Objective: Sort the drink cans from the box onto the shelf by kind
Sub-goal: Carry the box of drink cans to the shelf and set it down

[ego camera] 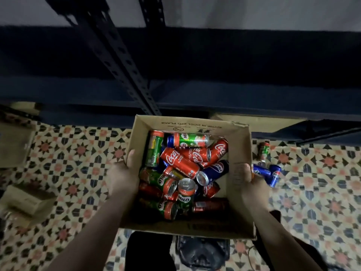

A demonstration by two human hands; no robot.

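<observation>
An open cardboard box (240,151) is held up in front of me above the tiled floor. My left hand (123,173) grips its left wall and my right hand (247,177) grips its right wall. Inside lie several jumbled cans: red Coca-Cola cans (179,162), green Milo cans (187,140) and a blue Pepsi can (213,172). The dark metal shelf (195,90) stands right behind the box, its boards bare where visible.
On the floor right of the box lie two blue Pepsi cans (268,173) and a green Milo can (263,151). Cardboard boxes (25,202) sit at the left. A slotted shelf post (125,71) rises just beyond the box. A dark object (203,251) lies below.
</observation>
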